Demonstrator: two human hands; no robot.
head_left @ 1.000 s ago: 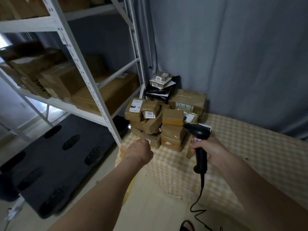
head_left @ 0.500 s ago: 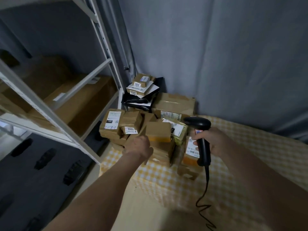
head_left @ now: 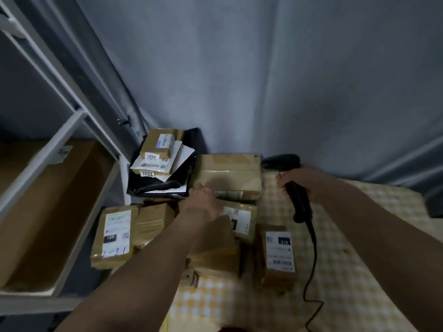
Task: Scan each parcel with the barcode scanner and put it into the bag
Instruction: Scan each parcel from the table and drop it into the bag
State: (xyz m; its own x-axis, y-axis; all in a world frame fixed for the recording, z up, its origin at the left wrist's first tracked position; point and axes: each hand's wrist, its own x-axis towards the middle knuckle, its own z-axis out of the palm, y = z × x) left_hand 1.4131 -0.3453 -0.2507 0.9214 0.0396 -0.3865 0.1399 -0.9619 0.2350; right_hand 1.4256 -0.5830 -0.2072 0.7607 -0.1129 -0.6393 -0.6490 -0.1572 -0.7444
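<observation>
Black barcode scanner (head_left: pixel 293 185) upright in right hand (head_left: pixel 302 180); head points left.

Two hands (head_left: pixel 203 200) (head_left: pixel 302 180), one barcode scanner (head_left: pixel 298 200), one checked cloth (head_left: pixel 347 271), and roughly ten parcels (head_left: pixel 230 176).

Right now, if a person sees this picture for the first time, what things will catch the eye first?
First is the heap of brown taped parcels on the yellow checked cloth, many with white labels. The left hand reaches into the middle of the heap, while the right hand grips a black barcode scanner at the heap's right edge. At the left stands a white metal shelf holding a large cardboard box.
</observation>
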